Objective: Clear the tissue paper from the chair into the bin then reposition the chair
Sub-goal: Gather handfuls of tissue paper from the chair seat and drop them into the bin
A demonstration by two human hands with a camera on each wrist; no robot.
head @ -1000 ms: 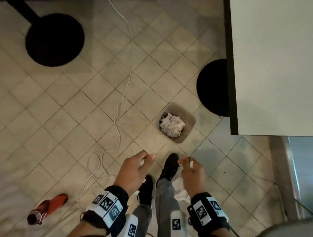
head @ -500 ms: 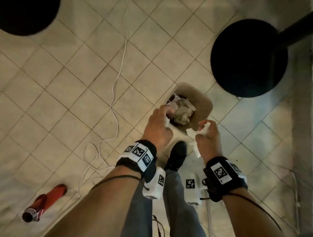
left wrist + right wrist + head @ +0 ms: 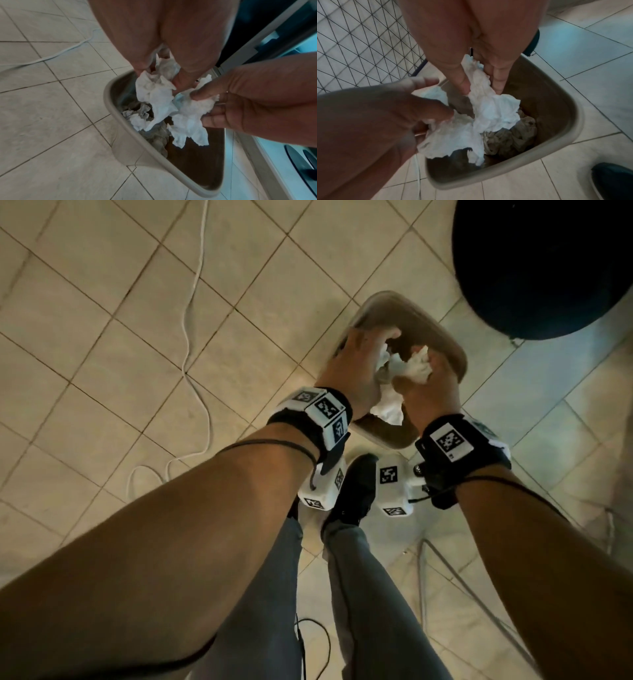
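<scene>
A beige bin (image 3: 442, 337) stands on the tiled floor just ahead of my feet, with crumpled tissue (image 3: 137, 120) lying inside it. My left hand (image 3: 370, 350) pinches a white tissue wad (image 3: 154, 92) over the bin's mouth. Beside it, my right hand (image 3: 431, 378) grips a second wad (image 3: 493, 108) that hangs into the bin (image 3: 573, 121). The two wads touch. Black wire mesh (image 3: 359, 40), apparently the chair's, is close on the right hand's side.
A white cable (image 3: 191, 337) snakes across the tiles left of the bin. A round black table base (image 3: 548, 268) sits just right of and beyond it. My black shoe (image 3: 356, 491) is right behind the bin. Thin wire legs (image 3: 445, 570) stand at lower right.
Both hands have moved forward and down from near my legs to the bin's mouth, each still holding its tissue. My head has leaned in, so the bin looks larger.
</scene>
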